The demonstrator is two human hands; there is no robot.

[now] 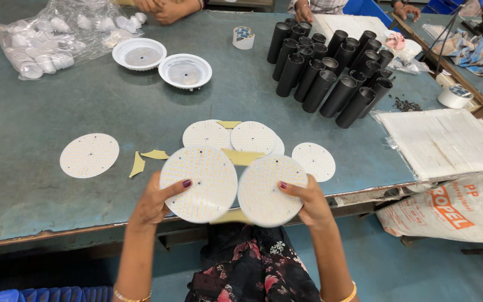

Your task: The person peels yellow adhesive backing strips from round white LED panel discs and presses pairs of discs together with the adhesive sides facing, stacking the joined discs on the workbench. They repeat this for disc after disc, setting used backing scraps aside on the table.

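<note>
My left hand grips a round white LED disc by its lower left edge, thumb on the dotted face. My right hand holds a second round LED disc by its right edge. Both discs hover side by side over the near edge of the green table, faces up. Several more LED discs lie overlapped on the table just beyond them, another single disc lies to the right, and one lone disc lies to the left. Yellow paper scraps lie among them.
Two white round housings sit at the back left beside a clear bag of white parts. A cluster of black tubes stands at the back right. Tape rolls, a stack of wrapped white sheets and other people's hands border the table.
</note>
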